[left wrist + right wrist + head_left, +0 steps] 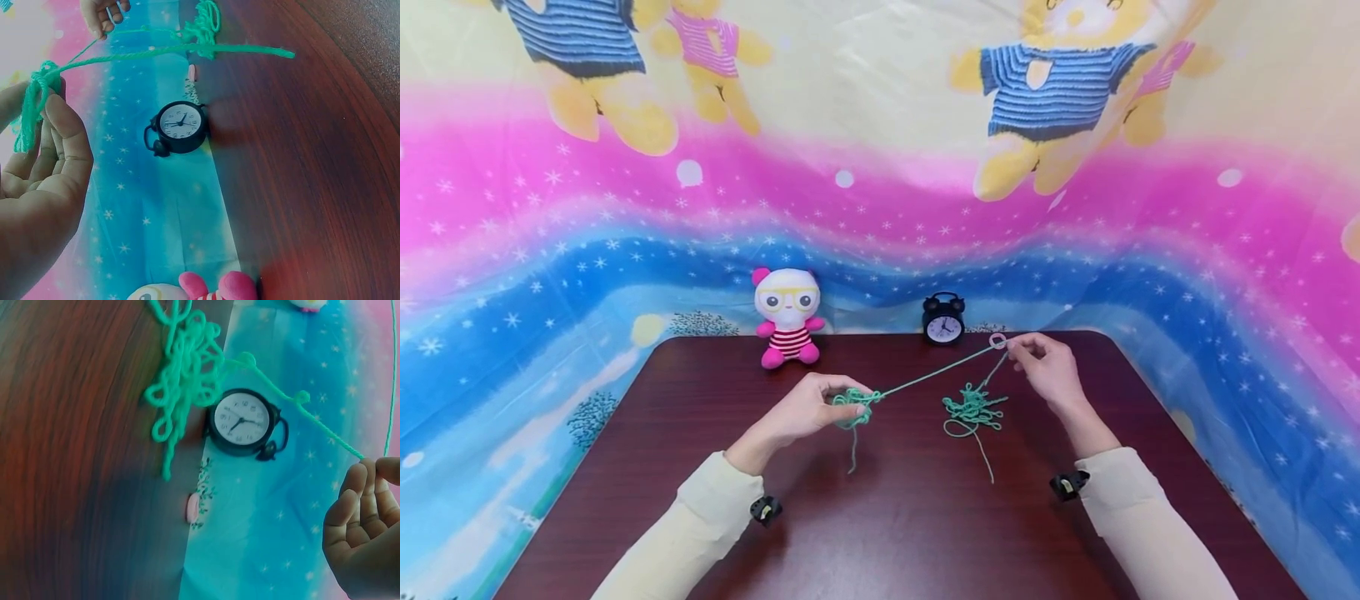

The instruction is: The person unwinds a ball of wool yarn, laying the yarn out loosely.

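Note:
A bunched tangle of green yarn (852, 408) is held between the thumb and fingers of my left hand (808, 408), with a short loose end hanging below it. My right hand (1048, 367), raised near the table's far right, pinches the yarn between thumb and fingertips. One taut strand (936, 369) runs between the two hands. From the right fingertips another length leads down to a second loopy tangle (973, 408), whose tail points toward the near side. In the right wrist view this tangle (187, 369) shows many small loops and overlaps the clock's edge.
At the table's back edge sits a pink and white panda plush (788, 317) with a striped body. A black twin-bell alarm clock (943, 318) stands to its right. The dark wooden table (895, 517) backs onto a printed bear curtain (880, 208).

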Demonstrator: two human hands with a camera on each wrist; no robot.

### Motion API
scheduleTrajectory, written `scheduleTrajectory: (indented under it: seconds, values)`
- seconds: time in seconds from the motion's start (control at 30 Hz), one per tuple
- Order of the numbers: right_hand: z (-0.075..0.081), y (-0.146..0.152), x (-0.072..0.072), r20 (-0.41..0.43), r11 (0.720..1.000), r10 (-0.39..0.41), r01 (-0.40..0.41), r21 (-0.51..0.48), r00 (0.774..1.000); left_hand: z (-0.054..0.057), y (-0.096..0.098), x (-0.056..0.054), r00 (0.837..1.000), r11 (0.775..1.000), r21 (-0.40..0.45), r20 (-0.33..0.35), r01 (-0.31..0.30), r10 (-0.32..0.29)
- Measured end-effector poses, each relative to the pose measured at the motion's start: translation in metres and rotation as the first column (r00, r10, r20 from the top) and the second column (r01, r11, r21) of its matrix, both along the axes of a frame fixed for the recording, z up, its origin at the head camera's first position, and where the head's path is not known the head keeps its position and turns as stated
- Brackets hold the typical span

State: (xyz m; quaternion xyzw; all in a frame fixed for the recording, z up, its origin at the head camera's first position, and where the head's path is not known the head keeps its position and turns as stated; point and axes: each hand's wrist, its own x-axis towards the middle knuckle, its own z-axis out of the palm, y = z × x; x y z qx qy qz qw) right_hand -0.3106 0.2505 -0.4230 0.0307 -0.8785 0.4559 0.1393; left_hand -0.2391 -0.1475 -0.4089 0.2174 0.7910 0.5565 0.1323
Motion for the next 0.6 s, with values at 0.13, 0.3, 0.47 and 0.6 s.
scheduleTrajectory:
  seconds: [0.13, 0.3, 0.47, 0.6]
  values:
    - [-0.001, 0.01, 0.001, 0.002, 0.999, -0.033, 0.033, 0.007, 0.999, 0.0, -0.001, 0.0, 1.0, 1.0, 0.02, -0.009, -0.02, 0.02]
    - [-0.003, 0.022, 0.001, 0.01, 0.996, -0.085, 0.085, 0.032, 0.996, 0.0, -0.003, 0.0, 1.0, 1.0, 0.019, -0.023, -0.018, 0.019]
    - [-0.004, 0.032, 0.002, 0.035, 0.992, -0.121, 0.119, 0.052, 0.992, 0.0, -0.003, 0.0, 1.0, 1.0, 0.01, -0.028, -0.012, 0.012]
    - [-0.004, 0.036, 0.003, 0.065, 0.987, -0.13, 0.123, 0.099, 0.989, 0.0, -0.003, 0.0, 0.997, 0.999, 0.024, -0.062, -0.043, 0.044]
